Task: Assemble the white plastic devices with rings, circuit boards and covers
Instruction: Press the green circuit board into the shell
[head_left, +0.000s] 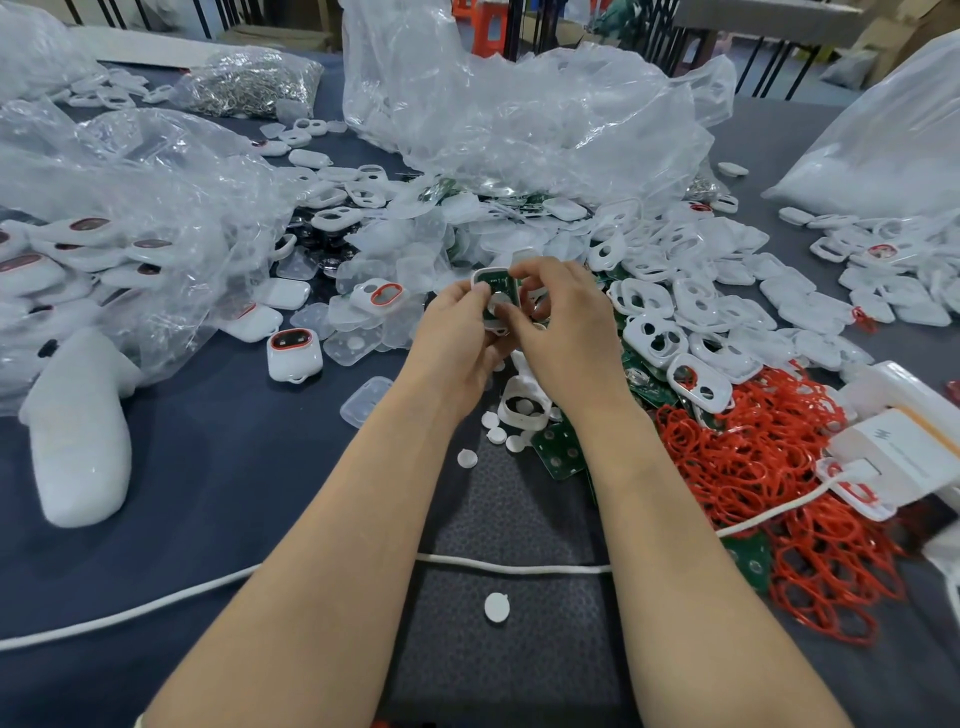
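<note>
Left grip (457, 325) curled round white device shell (479, 276) — green circuit board (497, 284) sits inside, held above tabletop (208, 467), mid-frame. My right grip (563, 312) pinches same shell from right side, fingers curled over its top edge. Red rings (753, 467) piled right, white covers (675, 317) beyond them — finished device (294, 353) lies left.

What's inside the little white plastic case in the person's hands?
A green circuit board with a round silvery disc on it sits inside the white plastic case. The left hand and right hand grip it, and their fingers cover its lower part.
</note>
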